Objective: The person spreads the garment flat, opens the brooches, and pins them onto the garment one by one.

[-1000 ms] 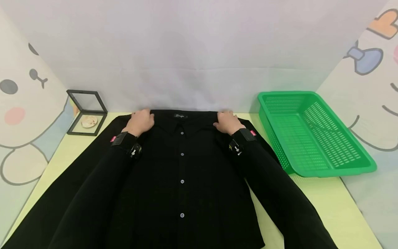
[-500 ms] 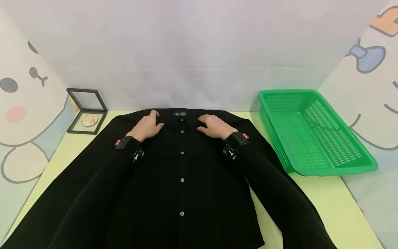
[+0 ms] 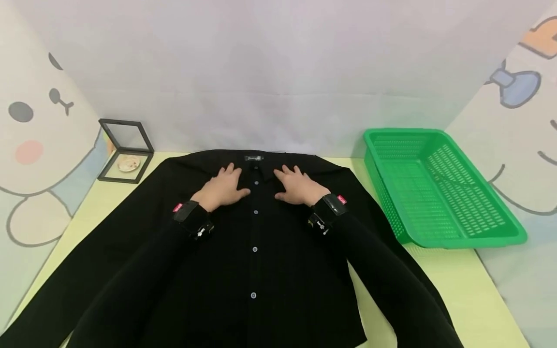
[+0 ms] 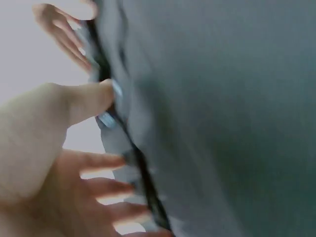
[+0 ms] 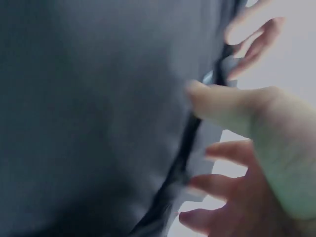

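A black button-up shirt (image 3: 278,261) lies spread front side up, its collar and label at the far edge and light buttons down the middle. My left hand (image 3: 222,187) is over the chest just left of the buttons, fingers spread and pointing away. Opposite it, my right hand (image 3: 299,186) is just right of the buttons, fingers spread as well. In the left wrist view the thumb and fingertips of the left hand (image 4: 64,133) come close to the cloth. Blur in the right wrist view hides whether the right hand (image 5: 256,143) touches the fabric.
At the right stands a green plastic basket (image 3: 402,203) with perforated walls. A black-framed hinged case (image 3: 140,175) stands open at the far left, with a round pale item (image 3: 128,163) in it. The pale yellow table (image 3: 461,275) meets a white backdrop (image 3: 278,96) behind.
Both hands have let go of the shirt's shoulders and moved inward and nearer, to either side of the button line. Their fingers went from gripping to spread.
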Motion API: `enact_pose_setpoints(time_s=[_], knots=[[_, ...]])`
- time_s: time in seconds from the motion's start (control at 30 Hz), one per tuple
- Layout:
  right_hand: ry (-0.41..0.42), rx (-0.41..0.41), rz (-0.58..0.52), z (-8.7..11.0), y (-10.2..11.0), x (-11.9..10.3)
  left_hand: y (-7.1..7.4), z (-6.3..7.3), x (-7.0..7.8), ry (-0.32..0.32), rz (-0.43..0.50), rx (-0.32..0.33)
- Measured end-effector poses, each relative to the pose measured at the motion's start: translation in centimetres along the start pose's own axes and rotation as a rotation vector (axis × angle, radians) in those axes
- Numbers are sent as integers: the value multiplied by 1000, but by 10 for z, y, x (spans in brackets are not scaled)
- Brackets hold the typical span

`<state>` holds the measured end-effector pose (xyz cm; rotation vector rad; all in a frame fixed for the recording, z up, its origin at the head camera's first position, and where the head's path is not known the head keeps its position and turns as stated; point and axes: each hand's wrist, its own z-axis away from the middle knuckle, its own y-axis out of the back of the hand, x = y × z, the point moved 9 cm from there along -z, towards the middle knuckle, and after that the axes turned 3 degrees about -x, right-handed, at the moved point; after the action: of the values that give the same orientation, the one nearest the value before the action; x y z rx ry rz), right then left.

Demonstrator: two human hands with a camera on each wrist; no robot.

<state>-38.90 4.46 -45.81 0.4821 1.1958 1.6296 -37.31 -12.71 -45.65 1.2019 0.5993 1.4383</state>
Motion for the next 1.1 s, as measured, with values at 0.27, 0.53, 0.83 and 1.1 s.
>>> enact_pose_setpoints(time_s=[0.27,0.53,0.83,1.1], knots=[[-9,-49,-10,29,-30,-19,-32,38,19,51,-11,-51],[97,17,38,76,-55,-43,-54,93,19,6,-54,0],[177,85,55,135,-80,-60,-76,158,33,-66,-73,10],[259,255,77,157,-64,-62,-70,174,56,-82,-72,-50]])
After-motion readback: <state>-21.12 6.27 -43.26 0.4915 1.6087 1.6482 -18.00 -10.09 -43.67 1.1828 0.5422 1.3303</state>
